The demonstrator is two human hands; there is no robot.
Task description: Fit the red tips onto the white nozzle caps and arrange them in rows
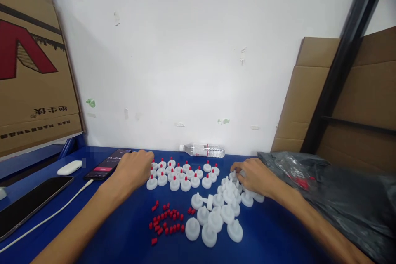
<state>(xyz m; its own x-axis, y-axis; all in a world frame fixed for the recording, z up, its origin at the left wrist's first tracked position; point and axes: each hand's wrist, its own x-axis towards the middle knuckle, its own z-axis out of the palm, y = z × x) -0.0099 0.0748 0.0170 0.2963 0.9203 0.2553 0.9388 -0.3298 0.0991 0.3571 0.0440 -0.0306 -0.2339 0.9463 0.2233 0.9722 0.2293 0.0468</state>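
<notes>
My left hand is curled closed at the left end of a group of white nozzle caps with red tips. Its fingertips are turned away, so what they hold, if anything, is hidden. On the right, my right hand has its thumb and finger pinched at a white nozzle cap at the far edge of a heap. Bare white nozzle caps make up this heap, some upright and some tipped. Small loose red tip caps lie scattered left of the heap.
A clear plastic bottle lies against the wall. Phones, a white case and a white cable lie on the left. Dark plastic bags are at the right. Cardboard stands at the left side.
</notes>
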